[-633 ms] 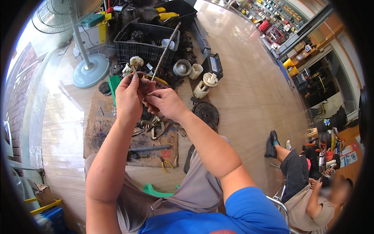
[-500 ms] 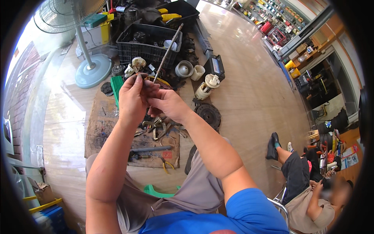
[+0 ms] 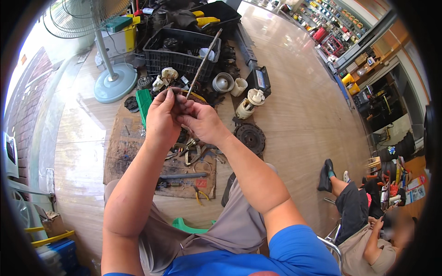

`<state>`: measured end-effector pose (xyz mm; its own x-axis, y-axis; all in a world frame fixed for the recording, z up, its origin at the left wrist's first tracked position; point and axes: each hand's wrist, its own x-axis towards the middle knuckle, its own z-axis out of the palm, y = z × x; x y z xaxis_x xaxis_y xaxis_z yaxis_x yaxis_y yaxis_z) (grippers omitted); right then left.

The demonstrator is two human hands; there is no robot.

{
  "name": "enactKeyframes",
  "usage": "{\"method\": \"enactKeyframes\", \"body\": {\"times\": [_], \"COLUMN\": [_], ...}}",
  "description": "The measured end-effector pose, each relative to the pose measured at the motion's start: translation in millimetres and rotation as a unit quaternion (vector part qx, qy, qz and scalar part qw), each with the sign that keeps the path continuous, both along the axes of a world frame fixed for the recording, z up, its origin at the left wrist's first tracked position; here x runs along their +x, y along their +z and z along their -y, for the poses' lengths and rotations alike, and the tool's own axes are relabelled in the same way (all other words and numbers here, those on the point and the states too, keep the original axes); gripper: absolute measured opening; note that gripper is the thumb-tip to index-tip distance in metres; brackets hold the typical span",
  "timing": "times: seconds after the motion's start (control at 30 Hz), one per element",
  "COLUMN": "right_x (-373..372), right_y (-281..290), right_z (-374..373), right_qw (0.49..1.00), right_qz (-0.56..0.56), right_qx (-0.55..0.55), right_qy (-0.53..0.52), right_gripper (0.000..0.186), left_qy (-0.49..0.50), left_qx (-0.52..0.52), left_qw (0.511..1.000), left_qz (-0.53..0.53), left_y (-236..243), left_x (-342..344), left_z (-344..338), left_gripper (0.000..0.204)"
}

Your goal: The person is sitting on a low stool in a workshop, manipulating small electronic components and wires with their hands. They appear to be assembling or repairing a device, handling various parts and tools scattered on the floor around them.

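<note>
A fan [image 3: 111, 79] stands well to the left of both grips, on the floor. Nearer lies the cardboard [image 3: 120, 156], stretching below and left of them, with a green bar [image 3: 143, 105] just left of the left grip [image 3: 161, 117]. That grip is closed on a small dark piece [image 3: 176, 94] — held up between thumb and fingers, its shape mostly hidden. A crate [image 3: 179, 63] sits beyond both grips; metal parts [image 3: 199, 152] and pliers [image 3: 198, 195] lie below them.

The right grip [image 3: 205, 122] meets the left at the fingertips, thumb and fingers drawn together; whether they pinch anything cannot be told. A rod [image 3: 204, 64] slants up and away from just beyond the fingers, and whether it is held is also unclear.

For fine two-handed work like this, the left pinch should probably be firm and the right light — wrists low, fingertips opening a clear line of sight to the piece. Holding it above the cardboard would make a dropped bit easier to find.

Right of the right grip stand a blower wheel [image 3: 223, 83], a cup [image 3: 239, 87] and a pump [image 3: 250, 105], with a disc [image 3: 250, 139] below the pump.
</note>
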<state>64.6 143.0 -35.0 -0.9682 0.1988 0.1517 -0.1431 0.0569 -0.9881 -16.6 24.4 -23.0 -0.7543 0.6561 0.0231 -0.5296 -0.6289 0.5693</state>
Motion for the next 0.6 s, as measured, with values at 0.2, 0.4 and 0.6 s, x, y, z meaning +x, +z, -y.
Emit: {"method": "enactKeyframes", "body": {"times": [0.2,0.4,0.6], "right_x": [2,6,5], "right_y": [8,16,13], "right_z": [2,5,4], "right_qw": [0.987,0.984,0.990], "right_qz": [0.002,-0.003,-0.009], "right_qx": [0.154,0.172,0.131], "right_qy": [-0.047,-0.050,-0.046], "right_gripper": [0.006,0.009,0.009], "left_qy": [0.013,0.007,-0.009], "left_qx": [0.014,0.017,0.045], "left_qw": [1.000,1.000,0.999], "left_qz": [0.009,0.013,-0.008], "left_y": [7,6,13], "left_x": [3,3,6], "left_z": [2,4,6], "left_gripper": [0.020,0.021,0.021]}}
